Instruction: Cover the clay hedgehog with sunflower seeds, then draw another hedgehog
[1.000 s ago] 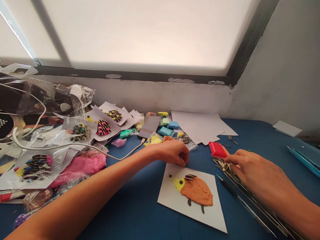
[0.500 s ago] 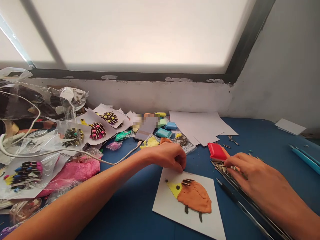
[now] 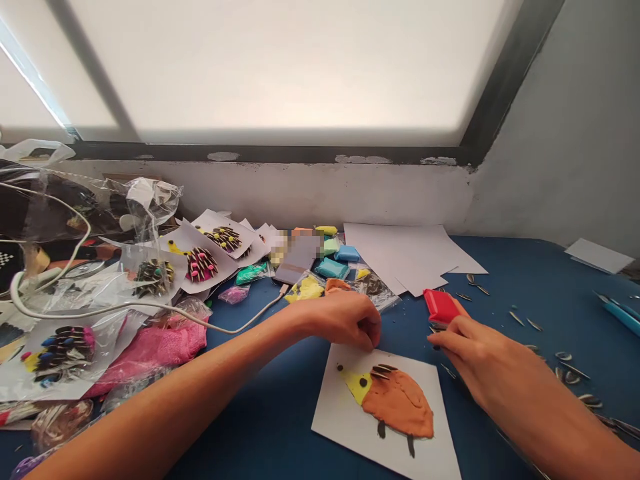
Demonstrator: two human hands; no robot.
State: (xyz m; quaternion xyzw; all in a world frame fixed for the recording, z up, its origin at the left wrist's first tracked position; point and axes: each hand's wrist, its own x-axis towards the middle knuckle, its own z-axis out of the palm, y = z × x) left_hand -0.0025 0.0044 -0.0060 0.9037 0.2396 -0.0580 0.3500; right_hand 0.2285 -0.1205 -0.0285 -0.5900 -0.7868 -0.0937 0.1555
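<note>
A white card [image 3: 340, 427] lies on the blue table, bearing a clay hedgehog [image 3: 400, 403] with an orange body and a yellow face. A few striped sunflower seeds [image 3: 384, 371] stand in the clay near its head. My left hand [image 3: 353, 320] is closed, fingers curled under, its fingertips at the card's top edge; what is inside it, if anything, is hidden. To the card's right, my right hand [image 3: 480, 353] is closed in a pinch, with a small dark sunflower seed [image 3: 434, 340] at its fingertips. Close behind that hand lies a red clay packet [image 3: 440, 307].
Loose sunflower seeds [image 3: 570, 373] are scattered on the right. Blank paper [image 3: 405, 250], blue clay packets [image 3: 333, 269] and a phone [image 3: 296, 260] lie at the back. Finished hedgehog cards [image 3: 200, 265], a pink cloth [image 3: 155, 343] and a white cable [image 3: 235, 330] fill the left.
My right hand has drawn away from the seed pile and its fingers have pinched together on a seed. My left hand keeps its place at the card's edge. The view has shifted slightly.
</note>
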